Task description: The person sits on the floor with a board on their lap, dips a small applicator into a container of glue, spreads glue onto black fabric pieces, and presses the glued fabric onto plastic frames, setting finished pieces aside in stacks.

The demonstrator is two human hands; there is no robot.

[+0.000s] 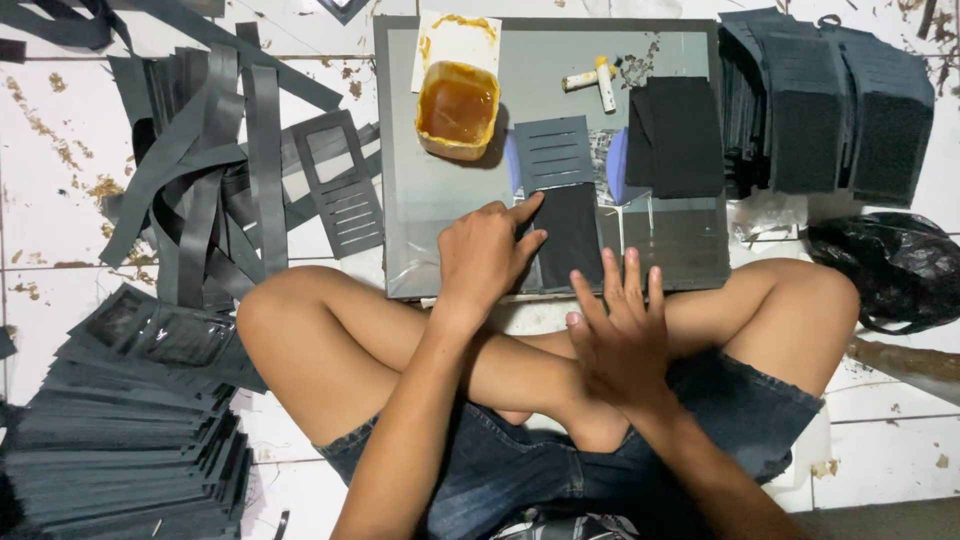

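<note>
The left hand (487,255) presses flat, fingers spread, on the dark fabric piece (570,235) on the grey board (440,200), while the right hand (620,335) hovers open and empty near it.

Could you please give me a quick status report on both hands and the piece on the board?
Left hand pressing the black piece flat. Right hand open, empty, hovering near the grey board edge. Glue tub beyond, clear of the hands.

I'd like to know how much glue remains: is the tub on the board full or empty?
Partly full. The open yellow tub on the grey board shows a brown, glossy pool across its inside; how deep it goes cannot be told.
</note>
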